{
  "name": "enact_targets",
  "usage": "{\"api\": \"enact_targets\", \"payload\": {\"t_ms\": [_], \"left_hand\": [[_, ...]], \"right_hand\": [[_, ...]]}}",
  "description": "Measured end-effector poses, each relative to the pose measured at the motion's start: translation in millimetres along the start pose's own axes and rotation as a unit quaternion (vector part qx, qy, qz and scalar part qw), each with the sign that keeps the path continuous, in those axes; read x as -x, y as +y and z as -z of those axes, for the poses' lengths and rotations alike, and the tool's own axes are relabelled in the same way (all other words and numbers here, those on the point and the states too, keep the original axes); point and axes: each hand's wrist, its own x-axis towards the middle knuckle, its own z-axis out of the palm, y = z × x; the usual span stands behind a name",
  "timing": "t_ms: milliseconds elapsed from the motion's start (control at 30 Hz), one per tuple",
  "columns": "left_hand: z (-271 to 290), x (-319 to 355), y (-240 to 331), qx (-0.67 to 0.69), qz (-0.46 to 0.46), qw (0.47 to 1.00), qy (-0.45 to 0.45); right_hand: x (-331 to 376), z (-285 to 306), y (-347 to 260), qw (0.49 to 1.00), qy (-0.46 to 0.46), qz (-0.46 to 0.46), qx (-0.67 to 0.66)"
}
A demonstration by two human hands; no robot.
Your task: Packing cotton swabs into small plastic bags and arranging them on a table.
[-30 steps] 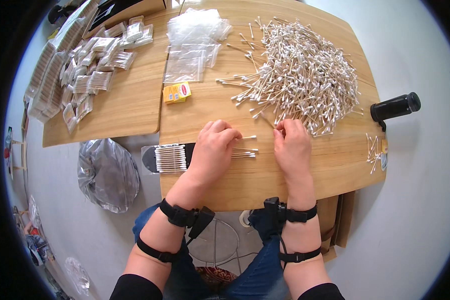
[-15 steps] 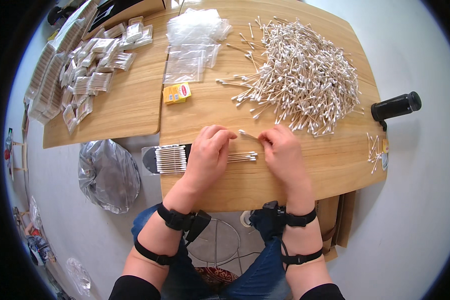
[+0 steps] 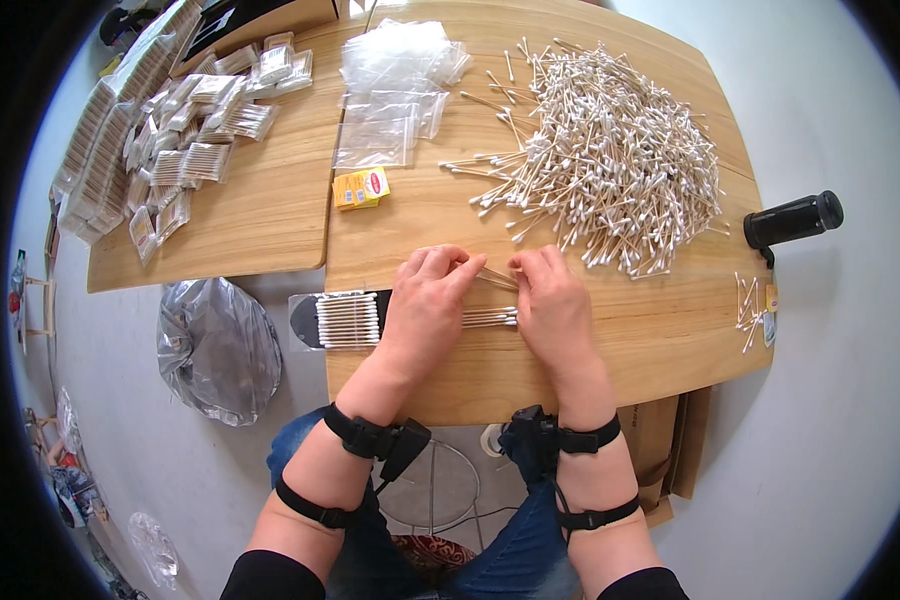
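Between my hands a few wooden-stick cotton swabs (image 3: 497, 279) are held just above the table, their tips hidden by my fingers. My left hand (image 3: 422, 308) pinches their left end, and my right hand (image 3: 554, 306) closes on the right end. Below, more loose swabs (image 3: 490, 317) stick out from under my left hand toward the right. To the left of that hand, a neat row of cotton swabs (image 3: 348, 321) lies side by side on a clear plastic bag over a dark flat piece (image 3: 305, 320), at the table's left edge.
A big heap of cotton swabs (image 3: 620, 160) covers the far right. Clear bags (image 3: 400, 90) and a yellow card stack (image 3: 361, 188) lie farther back. Packed swabs (image 3: 202, 160) fill the left table. A black cylinder (image 3: 795, 220) and several stray swabs (image 3: 748, 305) sit at right.
My hands have come closer together. My left fingers, apart from the swab before, now pinch the left end of the swabs. The view has shifted slightly.
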Motion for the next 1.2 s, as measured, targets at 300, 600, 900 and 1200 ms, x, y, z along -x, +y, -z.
{"api": "enact_targets", "payload": {"t_ms": [300,600,900,1200], "left_hand": [[3.1,1.6,-0.2,0.003,0.009,1.000,0.001],[5.6,2.4,-2.0,0.034,0.005,0.999,0.019],[1.8,3.7,-4.9,-0.015,0.022,0.999,0.022],[-11.5,-13.5,-5.1,-0.079,-0.003,0.996,-0.038]], "right_hand": [[-9.8,0.2,-3.4,0.999,0.041,-0.002,0.023],[-7.0,-1.3,2.6,0.999,0.038,-0.033,-0.015],[-7.6,7.3,-3.5,0.996,0.011,-0.021,-0.080],[-8.9,7.3,0.3,0.990,-0.043,-0.043,-0.127]]}}
